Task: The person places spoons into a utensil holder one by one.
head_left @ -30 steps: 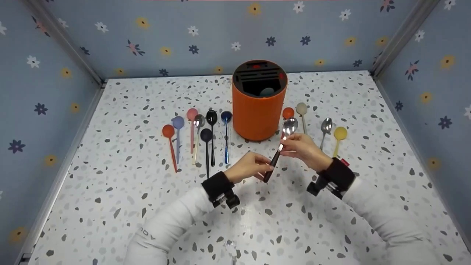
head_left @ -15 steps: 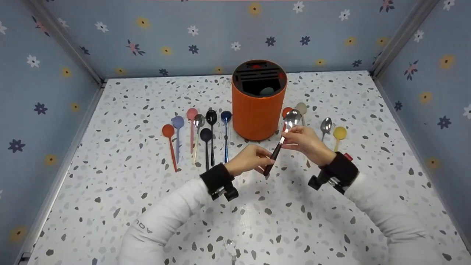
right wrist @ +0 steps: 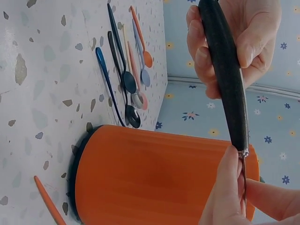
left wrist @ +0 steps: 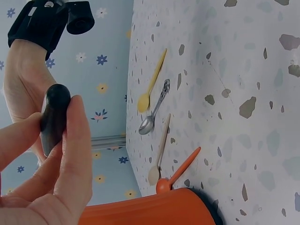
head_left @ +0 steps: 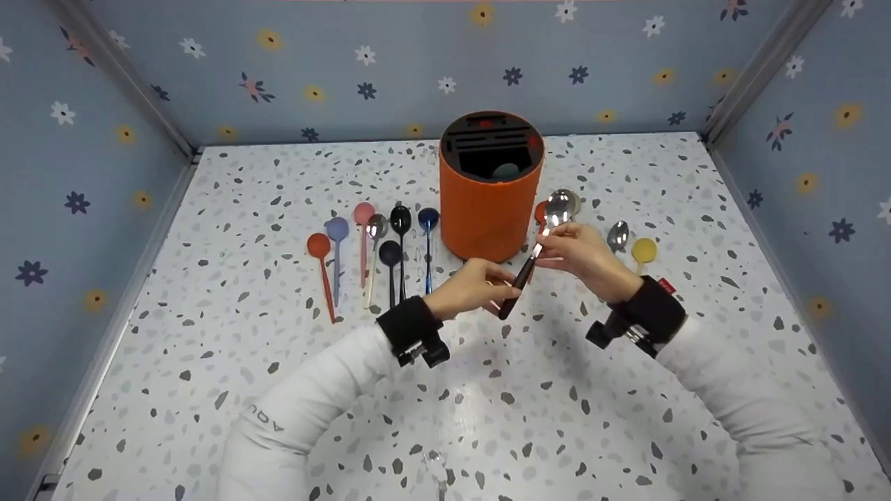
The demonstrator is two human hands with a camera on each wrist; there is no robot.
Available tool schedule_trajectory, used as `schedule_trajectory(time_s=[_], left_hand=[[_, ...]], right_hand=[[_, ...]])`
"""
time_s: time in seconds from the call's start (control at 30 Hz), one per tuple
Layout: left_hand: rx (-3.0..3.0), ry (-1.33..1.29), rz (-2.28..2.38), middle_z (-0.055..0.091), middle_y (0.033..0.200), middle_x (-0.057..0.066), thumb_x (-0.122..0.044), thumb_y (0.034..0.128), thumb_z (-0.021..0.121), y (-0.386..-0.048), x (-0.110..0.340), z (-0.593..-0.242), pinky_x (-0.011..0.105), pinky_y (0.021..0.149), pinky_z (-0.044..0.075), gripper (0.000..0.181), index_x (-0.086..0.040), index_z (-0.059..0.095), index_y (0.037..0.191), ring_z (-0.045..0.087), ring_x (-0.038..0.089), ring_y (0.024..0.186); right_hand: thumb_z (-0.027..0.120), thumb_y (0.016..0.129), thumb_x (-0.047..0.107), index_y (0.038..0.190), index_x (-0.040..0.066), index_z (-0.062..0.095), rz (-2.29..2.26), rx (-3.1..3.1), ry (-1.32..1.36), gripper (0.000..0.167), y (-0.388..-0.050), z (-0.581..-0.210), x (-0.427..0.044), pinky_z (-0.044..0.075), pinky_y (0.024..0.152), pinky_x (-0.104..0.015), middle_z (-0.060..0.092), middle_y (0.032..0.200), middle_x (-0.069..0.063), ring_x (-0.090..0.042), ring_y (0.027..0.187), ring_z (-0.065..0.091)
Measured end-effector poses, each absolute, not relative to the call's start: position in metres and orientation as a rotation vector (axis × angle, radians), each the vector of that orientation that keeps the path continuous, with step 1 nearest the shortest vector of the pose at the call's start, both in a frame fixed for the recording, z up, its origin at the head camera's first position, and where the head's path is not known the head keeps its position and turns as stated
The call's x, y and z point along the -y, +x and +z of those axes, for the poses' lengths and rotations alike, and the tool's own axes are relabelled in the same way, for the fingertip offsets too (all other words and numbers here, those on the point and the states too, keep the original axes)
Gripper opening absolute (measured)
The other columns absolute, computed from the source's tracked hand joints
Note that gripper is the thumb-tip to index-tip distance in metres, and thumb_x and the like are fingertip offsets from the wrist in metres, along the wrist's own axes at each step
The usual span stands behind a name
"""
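Both hands hold one metal spoon with a dark handle (head_left: 518, 289) in front of the orange cylindrical holder (head_left: 485, 216). My left hand (head_left: 472, 291) pinches the handle near its lower end; in the left wrist view the handle's butt (left wrist: 58, 97) shows between thumb and fingers. Higher up, my right hand (head_left: 581, 254) pinches the metal neck just below the bowl (head_left: 560, 207). The spoon slants, bowl up and to the right, held above the table. In the right wrist view, the dark handle (right wrist: 225, 70) runs between the two hands.
Left of the holder lie several spoons, among them a red one (head_left: 319, 245), a purple one (head_left: 337, 228) and a blue one (head_left: 429, 218). To the right are a silver spoon (head_left: 617, 236), a yellow spoon (head_left: 644, 250) and an orange spoon (left wrist: 183, 168). Floral walls (head_left: 445, 62) enclose the table.
Both hands have moved the spoon away from the body, toward the back, its bowl now overlapping the beige spoon's head. The grips look the same.
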State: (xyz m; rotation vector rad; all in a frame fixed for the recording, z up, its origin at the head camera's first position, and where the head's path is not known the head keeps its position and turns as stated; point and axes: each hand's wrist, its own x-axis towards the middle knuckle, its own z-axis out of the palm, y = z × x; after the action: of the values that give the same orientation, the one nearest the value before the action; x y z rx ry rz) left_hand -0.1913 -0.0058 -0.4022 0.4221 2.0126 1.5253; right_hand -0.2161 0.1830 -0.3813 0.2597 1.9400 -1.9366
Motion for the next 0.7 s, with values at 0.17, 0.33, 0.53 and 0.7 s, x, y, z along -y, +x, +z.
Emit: schedule_trajectory(time_s=[0.17, 0.33, 0.53, 0.7], left_hand=[[-2.030, 0.434, 1.534, 0.062, 0.082, 0.013, -0.005, 0.0833, 0.059, -0.192, 0.005, -0.396, 0.035, 0.064, 0.055, 0.021, 0.006, 0.062, 0.101, 0.057, 0.013, 0.060], [-2.058, 0.446, 1.534, 0.064, 0.084, 0.016, -0.005, 0.0829, 0.059, -0.195, 0.006, -0.390, 0.031, 0.062, 0.055, 0.022, 0.007, 0.061, 0.101, 0.058, 0.013, 0.061], [-2.112, 0.459, 1.513, 0.064, 0.083, 0.014, -0.006, 0.0822, 0.061, -0.197, 0.007, -0.385, 0.027, 0.059, 0.054, 0.021, 0.005, 0.062, 0.100, 0.057, 0.011, 0.062], [-2.153, 0.486, 1.497, 0.065, 0.087, 0.014, -0.008, 0.0820, 0.062, -0.200, 0.008, -0.378, 0.027, 0.059, 0.054, 0.022, 0.004, 0.063, 0.100, 0.058, 0.011, 0.064]], right_hand=[[0.057, 0.086, 0.010, 0.097, -0.001, 0.044, -1.944, -1.936, 0.232, 0.020, -0.217, -0.375, -0.184, 0.049, 0.084, -0.030, 0.045, 0.097, -0.011, -0.016, 0.079, 0.054], [0.058, 0.086, 0.010, 0.098, -0.001, 0.043, -1.979, -1.911, 0.195, 0.022, -0.217, -0.369, -0.185, 0.049, 0.085, -0.029, 0.045, 0.102, -0.013, -0.018, 0.082, 0.055], [0.056, 0.086, 0.008, 0.097, -0.001, 0.043, -2.021, -1.893, 0.194, 0.019, -0.219, -0.362, -0.182, 0.048, 0.085, -0.031, 0.046, 0.105, -0.015, -0.018, 0.083, 0.056], [0.057, 0.086, 0.008, 0.096, 0.000, 0.043, -2.050, -1.877, 0.193, 0.019, -0.221, -0.355, -0.182, 0.049, 0.084, -0.029, 0.050, 0.102, -0.013, -0.017, 0.079, 0.057]])
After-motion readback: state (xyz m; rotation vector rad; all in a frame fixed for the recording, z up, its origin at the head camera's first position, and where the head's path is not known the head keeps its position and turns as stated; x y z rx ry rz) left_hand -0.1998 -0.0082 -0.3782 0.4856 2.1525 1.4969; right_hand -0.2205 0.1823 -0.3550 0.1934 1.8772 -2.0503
